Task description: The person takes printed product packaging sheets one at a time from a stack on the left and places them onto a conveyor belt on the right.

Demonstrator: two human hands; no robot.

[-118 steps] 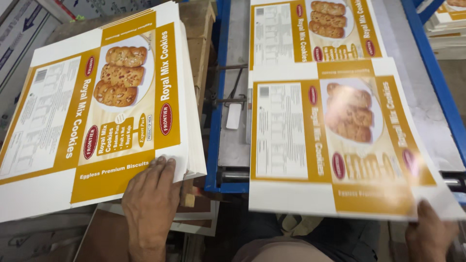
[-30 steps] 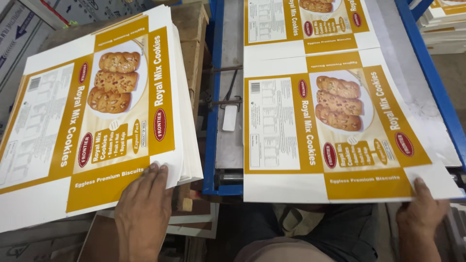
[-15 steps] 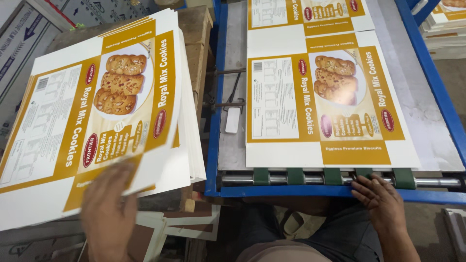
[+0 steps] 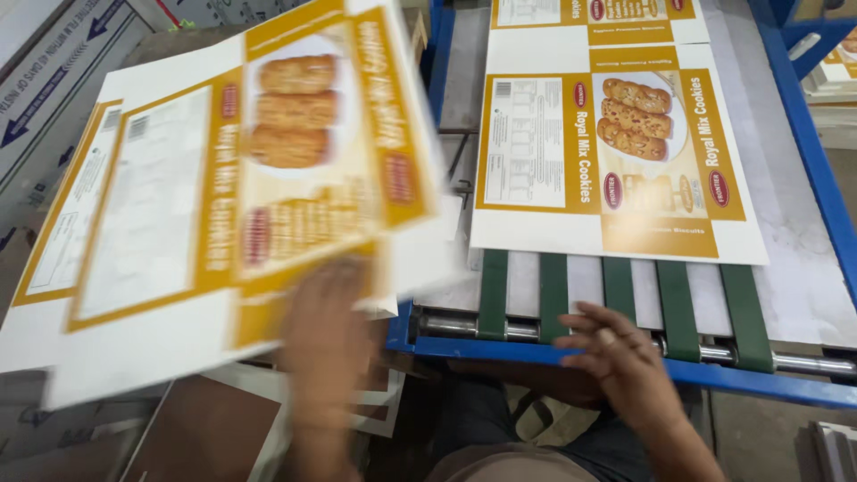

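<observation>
My left hand (image 4: 326, 330), blurred by motion, grips the near edge of a white and mustard printed carton sheet (image 4: 223, 178) with biscuit pictures. The sheet is lifted off the stack (image 4: 45, 357) at the left and swings toward the conveyor. My right hand (image 4: 616, 353) holds nothing; its fingers are spread over the blue front rail (image 4: 803, 388) and the roller. A like sheet (image 4: 616, 152) lies flat on the conveyor beyond my right hand, its near edge on the green belts (image 4: 553, 295). Another sheet (image 4: 598, 13) lies farther along.
The conveyor has blue side rails (image 4: 826, 196) and a grey bed. Brown board and white sheets (image 4: 205, 428) lie low at the left, below the stack. Cardboard boxes (image 4: 54, 80) stand at the far left. More printed sheets (image 4: 835, 80) are stacked at the far right.
The sheet on the conveyor has travelled away from me, uncovering the green belts. My right hand let it go and drew back to the rail. My left hand has lifted the top sheet off the stack.
</observation>
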